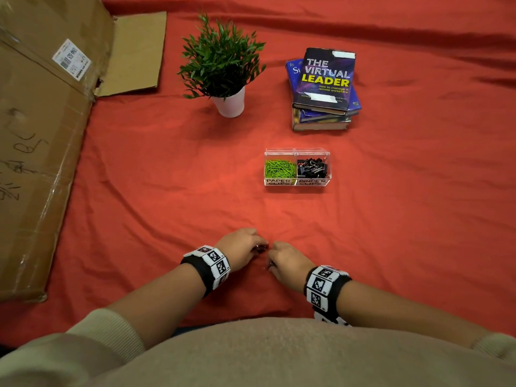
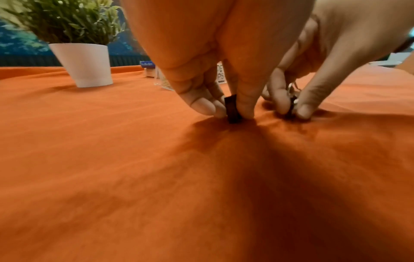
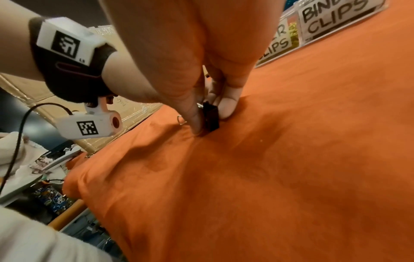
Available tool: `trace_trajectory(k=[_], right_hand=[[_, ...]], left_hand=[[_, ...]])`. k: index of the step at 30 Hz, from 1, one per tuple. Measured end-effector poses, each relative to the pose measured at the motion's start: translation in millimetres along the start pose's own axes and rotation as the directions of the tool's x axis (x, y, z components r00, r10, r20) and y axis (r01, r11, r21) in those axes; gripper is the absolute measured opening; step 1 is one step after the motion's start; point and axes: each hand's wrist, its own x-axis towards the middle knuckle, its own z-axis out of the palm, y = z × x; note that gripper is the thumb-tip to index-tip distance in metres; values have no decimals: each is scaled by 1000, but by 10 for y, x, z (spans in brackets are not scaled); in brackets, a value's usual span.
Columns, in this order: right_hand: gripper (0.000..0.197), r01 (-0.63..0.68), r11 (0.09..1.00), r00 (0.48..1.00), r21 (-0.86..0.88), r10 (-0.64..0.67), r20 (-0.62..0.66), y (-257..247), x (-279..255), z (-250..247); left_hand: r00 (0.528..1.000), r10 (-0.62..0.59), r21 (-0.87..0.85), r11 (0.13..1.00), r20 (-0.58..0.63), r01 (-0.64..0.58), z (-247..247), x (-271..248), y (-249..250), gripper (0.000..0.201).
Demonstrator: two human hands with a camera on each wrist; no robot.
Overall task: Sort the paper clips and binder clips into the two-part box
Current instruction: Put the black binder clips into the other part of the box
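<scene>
Far left: flattened brown cardboard box [image 1: 42,135] lying on the red-orange cloth [image 1: 139,177]. Next, green artificial plant in a white pot [image 1: 229,103], then a stack of hardcover books [image 1: 324,90] further back on the right.

Mid-cloth: clear acrylic two-part box [image 1: 297,182]. Its left compartment, labelled PAPER CLIPS, holds the green paper clips [image 1: 280,167]; its right, labelled BINDER CLIPS, holds the black binder clips [image 1: 312,166].

Near edge, both hands down on the cloth, fingertips almost touching each other, well short of the two-part box.

Left hand [image 1: 241,248]: thumb and forefinger pinch a small black binder clip [image 2: 233,109] standing on the cloth.

Right hand [image 1: 289,261]: thumb and finger pinch a second black binder clip [image 3: 211,115], wire handle poking out beside the thumb, clip touching the cloth.
</scene>
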Motion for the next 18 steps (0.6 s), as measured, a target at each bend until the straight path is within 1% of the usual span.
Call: trace_trajectory(k=[3,5,8,10,11,13,15,16,18], right_hand=[[16,-74,997,997,30,73,31,130,-51,-94],[14,-120,991,993,63,120,9,256,-59,-223],[9,-189,970,976,150,203,-84,469,-44,-532],[8,-224,952,951,207,260,-165,612,-16,-788],[8,-243,939,931,244,296,-213,674,0,-927],[6,-267,901,873,342,377,-311,796,57,-1189],[8,-272,857,808,437,450,-381,883,158,-1422],[10,-257,829,786,496,478,-392,923,230,-1520],[12,-208,775,766,597,508,-393,970,370,-1696]], left_hand=[[1000,-1,61,998,9,1,-21,-4,24,29],[1000,-3,96,995,16,2,-46,15,35,27],[999,-7,99,995,40,3,-105,75,32,24],[997,-20,91,996,71,14,-156,113,46,23],[997,-29,86,996,78,22,-177,135,58,22],[996,-50,27,998,67,48,-241,196,106,21],[996,-87,-116,989,3,87,-355,313,183,18],[993,-108,-201,975,-40,98,-435,403,238,17],[982,-140,-339,936,-124,90,-622,643,368,17]])
